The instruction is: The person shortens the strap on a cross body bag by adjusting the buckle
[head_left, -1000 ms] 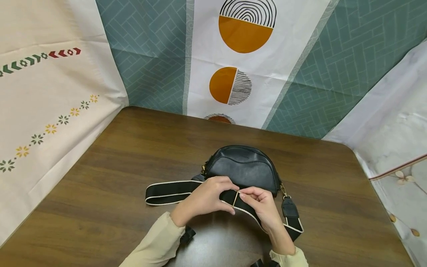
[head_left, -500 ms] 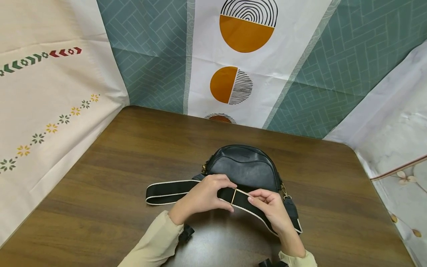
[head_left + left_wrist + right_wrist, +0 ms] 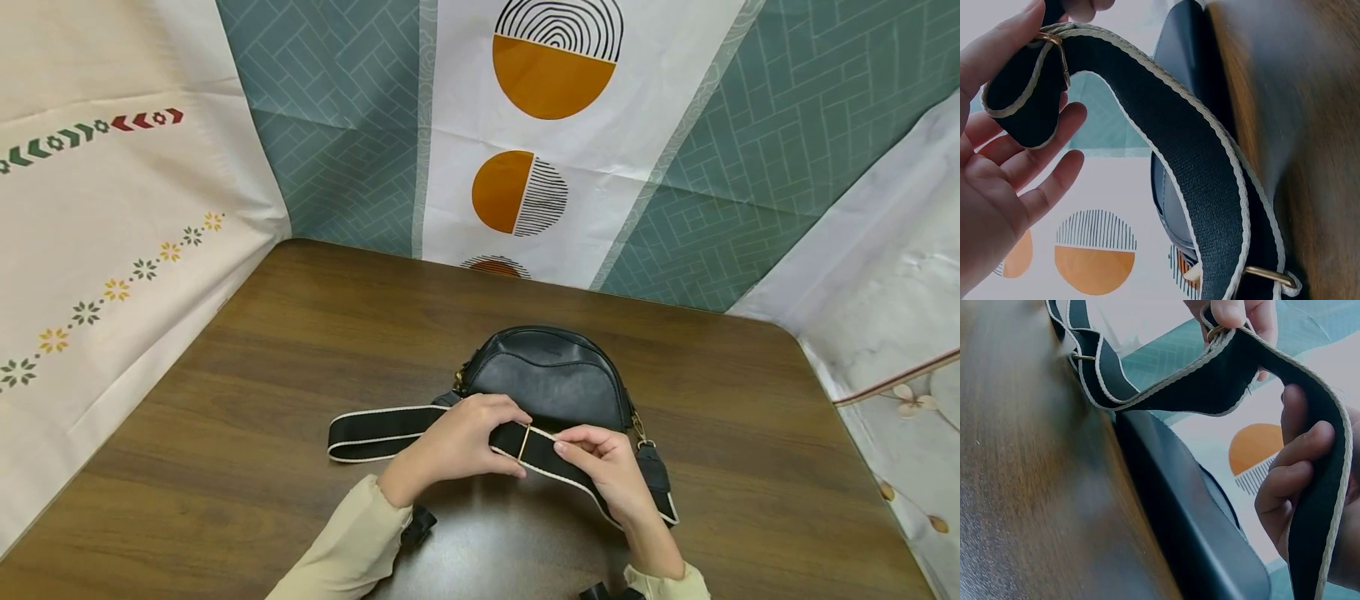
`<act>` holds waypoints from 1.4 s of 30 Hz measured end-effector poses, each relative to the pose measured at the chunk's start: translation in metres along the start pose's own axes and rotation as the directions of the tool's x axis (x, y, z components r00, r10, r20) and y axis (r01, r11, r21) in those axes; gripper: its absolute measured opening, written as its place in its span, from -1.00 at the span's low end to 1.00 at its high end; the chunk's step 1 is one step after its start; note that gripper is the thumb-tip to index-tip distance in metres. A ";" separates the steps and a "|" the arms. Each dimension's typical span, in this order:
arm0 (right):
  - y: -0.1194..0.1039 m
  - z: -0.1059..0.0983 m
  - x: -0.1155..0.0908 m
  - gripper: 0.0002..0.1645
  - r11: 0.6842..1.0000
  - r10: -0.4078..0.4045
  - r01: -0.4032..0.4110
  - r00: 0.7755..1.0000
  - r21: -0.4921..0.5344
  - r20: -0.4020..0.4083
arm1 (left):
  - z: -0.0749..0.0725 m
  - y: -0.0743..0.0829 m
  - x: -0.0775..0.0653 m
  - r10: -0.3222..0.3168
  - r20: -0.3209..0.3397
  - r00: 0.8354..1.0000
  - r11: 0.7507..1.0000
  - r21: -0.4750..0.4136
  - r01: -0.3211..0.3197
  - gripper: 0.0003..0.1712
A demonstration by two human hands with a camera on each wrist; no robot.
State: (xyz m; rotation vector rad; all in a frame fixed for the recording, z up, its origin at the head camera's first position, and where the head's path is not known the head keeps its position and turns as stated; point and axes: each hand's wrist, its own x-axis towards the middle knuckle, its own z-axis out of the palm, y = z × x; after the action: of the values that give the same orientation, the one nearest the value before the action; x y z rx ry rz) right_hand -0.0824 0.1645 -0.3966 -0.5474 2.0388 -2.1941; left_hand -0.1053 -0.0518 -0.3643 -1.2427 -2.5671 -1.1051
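Note:
A black half-moon handbag (image 3: 555, 379) stands on the table, its wide black strap (image 3: 381, 427) with cream edging in front of it. My left hand (image 3: 461, 442) pinches the strap at a gold slider buckle (image 3: 524, 442), thumb on the near edge and fingers on the far edge. Just right of the buckle, my right hand (image 3: 606, 468) pinches the strap between thumb and forefinger. In the right wrist view the strap runs down past that hand's curled fingers (image 3: 1319, 440). A second gold buckle (image 3: 1270, 275) shows lower on the strap in the left wrist view.
The brown wooden table (image 3: 300, 350) extends around the bag. A gold clasp (image 3: 639, 429) joins the strap's leather end (image 3: 654, 468) to the bag's right side. Patterned cloths (image 3: 352, 125) hang behind and at both sides of the table.
My right hand has moved from the buckle a little to the right along the strap, which now lies straighter beside it. The left hand has barely shifted at the buckle.

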 end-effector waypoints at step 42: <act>-0.002 -0.008 -0.003 -0.85 0.989 0.029 -0.027 1.000 -0.143 0.010 | 0.003 0.001 0.001 -0.002 0.020 1.000 1.000 0.007 0.002 -0.46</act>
State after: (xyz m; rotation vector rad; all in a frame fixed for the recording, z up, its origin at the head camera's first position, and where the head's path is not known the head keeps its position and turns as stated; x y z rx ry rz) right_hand -0.0817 0.1735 -0.3960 -0.5407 2.1961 -2.0356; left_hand -0.1040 -0.0486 -0.3658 -1.2560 -2.5852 -1.0882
